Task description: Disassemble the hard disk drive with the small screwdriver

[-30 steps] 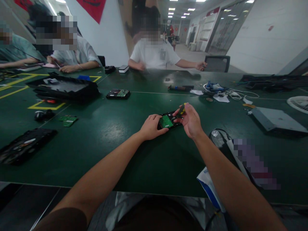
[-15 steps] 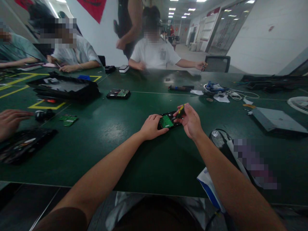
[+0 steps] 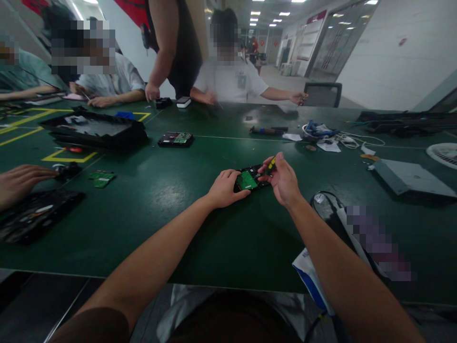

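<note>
A black hard drive (image 3: 247, 180) with a green circuit board facing up lies on the table in front of me. My left hand (image 3: 227, 189) grips its left end, thumb along the near edge and fingers over the far side. Above the drive's right part, my right hand (image 3: 280, 179) is closed around the black-and-yellow handle of a screwdriver (image 3: 272, 164). The handle leans slightly; its tip is hidden by my fingers and too small to make out.
A second drive (image 3: 175, 139) and a black tray (image 3: 94, 131) stand farther left. A co-worker's hand (image 3: 26, 183) is by loose green boards (image 3: 102, 178). To the right lie a grey metal box (image 3: 414, 177), cables (image 3: 352, 139) and a white-and-blue packet (image 3: 311, 278). Co-workers sit opposite.
The screwdriver handle has turned and shifted slightly in my right hand. My left hand stays put. At left, a co-worker's hand has moved right onto a dark object; a standing person has moved left.
</note>
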A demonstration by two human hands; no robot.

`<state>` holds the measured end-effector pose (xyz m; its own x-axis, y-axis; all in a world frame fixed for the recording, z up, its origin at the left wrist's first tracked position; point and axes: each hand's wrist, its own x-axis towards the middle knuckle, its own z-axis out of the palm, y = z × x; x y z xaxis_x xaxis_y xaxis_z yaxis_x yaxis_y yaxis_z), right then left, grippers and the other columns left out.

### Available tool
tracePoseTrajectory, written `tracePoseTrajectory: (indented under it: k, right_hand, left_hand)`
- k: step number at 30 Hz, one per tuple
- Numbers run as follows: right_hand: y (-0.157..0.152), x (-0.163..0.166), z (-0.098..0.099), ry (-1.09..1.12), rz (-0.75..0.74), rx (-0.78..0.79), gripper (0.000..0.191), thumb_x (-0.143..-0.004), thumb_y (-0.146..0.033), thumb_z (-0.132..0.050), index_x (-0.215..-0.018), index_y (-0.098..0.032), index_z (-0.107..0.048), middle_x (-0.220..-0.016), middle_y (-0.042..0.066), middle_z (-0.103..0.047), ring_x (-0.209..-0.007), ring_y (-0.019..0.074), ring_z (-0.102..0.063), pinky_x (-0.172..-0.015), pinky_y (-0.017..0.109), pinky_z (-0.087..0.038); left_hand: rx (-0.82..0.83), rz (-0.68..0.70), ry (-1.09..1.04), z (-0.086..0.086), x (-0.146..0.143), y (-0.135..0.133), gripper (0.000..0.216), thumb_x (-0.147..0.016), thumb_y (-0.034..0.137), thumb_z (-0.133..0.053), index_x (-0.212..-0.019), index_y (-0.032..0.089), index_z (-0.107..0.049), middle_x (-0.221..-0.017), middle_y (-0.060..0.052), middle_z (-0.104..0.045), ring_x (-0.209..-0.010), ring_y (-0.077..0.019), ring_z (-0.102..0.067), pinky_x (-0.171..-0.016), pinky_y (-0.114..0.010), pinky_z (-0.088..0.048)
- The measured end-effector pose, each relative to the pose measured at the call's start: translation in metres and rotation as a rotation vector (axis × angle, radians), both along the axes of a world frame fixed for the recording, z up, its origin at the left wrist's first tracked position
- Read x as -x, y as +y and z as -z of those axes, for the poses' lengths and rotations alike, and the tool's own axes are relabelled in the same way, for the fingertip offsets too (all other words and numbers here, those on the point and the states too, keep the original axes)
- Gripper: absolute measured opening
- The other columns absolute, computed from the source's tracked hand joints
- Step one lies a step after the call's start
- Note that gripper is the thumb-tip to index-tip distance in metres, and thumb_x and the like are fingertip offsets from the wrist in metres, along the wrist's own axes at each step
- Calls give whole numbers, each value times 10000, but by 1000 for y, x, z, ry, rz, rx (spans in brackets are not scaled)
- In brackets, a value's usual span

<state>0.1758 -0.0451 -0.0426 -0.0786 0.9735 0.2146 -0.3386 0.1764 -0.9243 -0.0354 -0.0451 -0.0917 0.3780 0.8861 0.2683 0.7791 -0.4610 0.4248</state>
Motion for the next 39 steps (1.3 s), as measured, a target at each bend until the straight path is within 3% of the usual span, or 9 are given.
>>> tracePoseTrajectory:
  k: [8,15,22,39]
  right_hand:
    - [0,0,-1,5,-8,14,419,-868,-677,-666,-990,-277,-641,-856,12,-680,-830,179,-674,-641,295,-573]
    - [1,1,0,45,-34,38,474,-896,-716,-583,-956,-253,-668,-870,30,-681,-844,181,-675,-659,304,-575]
    - [0,2,0,2,14,17,496,-848,-752,-632,-909,-261,-668,-857,16,-638,-798,166,-651,-618,291,-556]
    - [0,1,2,-17,-58,31,523,-880,-755,-584,-919,-243,-686,-806,24,-674,-776,170,-674,-620,291,-563]
  left_hand:
    - [6,4,-2,-1,1,0,771,-842,657,-674,-1421,168,-530,-1422,-163,-565,-1366,-352,-482,-1155,-498,-421]
    - [-4,6,0,1,0,0,759,-844,651,-674,-1414,169,-536,-1418,-164,-568,-1353,-346,-494,-1148,-494,-426]
    - [-14,10,-5,2,1,2,757,-840,656,-675,-1406,171,-540,-1414,-163,-571,-1354,-348,-498,-1154,-493,-424]
    - [1,12,8,-1,1,0,767,-851,659,-661,-1418,159,-531,-1419,-171,-566,-1357,-349,-490,-1155,-486,-418]
